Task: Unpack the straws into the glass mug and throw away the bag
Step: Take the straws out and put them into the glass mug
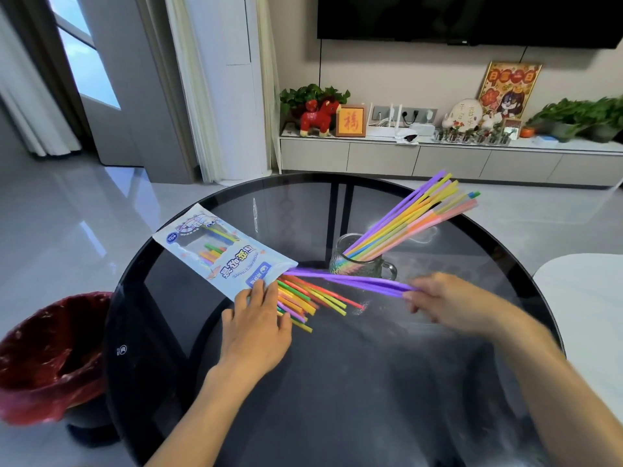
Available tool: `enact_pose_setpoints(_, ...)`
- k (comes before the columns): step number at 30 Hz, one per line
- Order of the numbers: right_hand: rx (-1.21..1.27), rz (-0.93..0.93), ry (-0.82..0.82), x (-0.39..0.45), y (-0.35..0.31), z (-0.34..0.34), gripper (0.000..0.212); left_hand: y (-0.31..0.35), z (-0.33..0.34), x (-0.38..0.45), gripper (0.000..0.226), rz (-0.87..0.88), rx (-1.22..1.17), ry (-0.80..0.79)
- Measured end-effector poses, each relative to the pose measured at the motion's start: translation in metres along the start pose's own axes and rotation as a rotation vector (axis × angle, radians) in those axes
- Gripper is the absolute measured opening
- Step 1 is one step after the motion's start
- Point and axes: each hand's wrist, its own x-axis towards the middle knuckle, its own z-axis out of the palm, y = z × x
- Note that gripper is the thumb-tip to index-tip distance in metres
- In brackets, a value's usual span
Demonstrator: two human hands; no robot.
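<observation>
Several purple straws [347, 281] are pinched in my right hand [445, 305], their long axis running nine-to-three; the glass mug [362, 261] stands near at eleven o'clock. My left hand [258, 318], fingers spread, pins the bag [219, 251].

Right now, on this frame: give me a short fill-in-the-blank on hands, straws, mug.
1. The right hand pulls straws of the colour ____ out of the bag.
2. The left hand presses on the bag's ____ end.
3. The straws already unpacked stand in the ____.
4. The bin liner is ____.

Missing: purple; open; mug; red
</observation>
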Motion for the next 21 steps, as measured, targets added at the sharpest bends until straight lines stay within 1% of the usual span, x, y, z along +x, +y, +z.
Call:
enact_pose_setpoints(3, 0.295, 0.052, 0.025, -0.021, 0.019, -0.021, 0.031, 0.0, -0.003, 0.001, 0.051, 0.011, 0.007, -0.034)
enact_pose_setpoints(5, 0.461, 0.04, 0.042, -0.029, 0.022, -0.027, 0.029, 0.001, -0.006, 0.001, 0.051, 0.011, -0.012, -0.072)
enact_pose_setpoints(6, 0.533, 0.021, 0.041, -0.03, 0.02, -0.027, 0.029, 0.002, -0.009, 0.0, 0.05, 0.002, -0.048, -0.066)
enact_pose_setpoints(7, 0.6, 0.0, 0.038, -0.03, 0.017, -0.025, 0.029, 0.004, -0.011, 0.0, 0.048, 0.0, -0.098, -0.022)
enact_pose_setpoints(9, 0.7, -0.035, 0.008, -0.024, 0.004, -0.014, 0.028, 0.009, -0.017, -0.003, 0.046, 0.06, -0.182, 0.181)
enact_pose_setpoints(10, 0.738, -0.047, -0.034, -0.021, -0.002, -0.007, 0.028, 0.015, -0.02, -0.005, 0.05, 0.137, -0.19, 0.291)
enact_pose_setpoints(12, 0.788, -0.083, -0.211, -0.015, -0.016, 0.006, 0.028, 0.027, -0.025, -0.011, 0.06, 0.323, -0.152, 0.45)
enact_pose_setpoints(14, 0.831, -0.137, -0.414, -0.014, -0.028, 0.012, 0.028, 0.037, -0.029, -0.017, 0.065, 0.47, -0.059, 0.525)
enact_pose_setpoints(16, 0.883, -0.21, -0.558, -0.016, -0.038, 0.01, 0.028, 0.04, -0.029, -0.02, 0.067, 0.548, -0.003, 0.578)
enact_pose_setpoints(18, 0.953, -0.261, -0.616, -0.019, -0.043, 0.005, 0.034, 0.036, -0.03, -0.018, 0.068, 0.616, -0.036, 0.605)
enact_pose_setpoints(21, 1.079, -0.253, -0.626, -0.022, -0.044, 0.001, 0.058, 0.034, -0.034, -0.017, 0.068, 0.679, -0.179, 0.564)
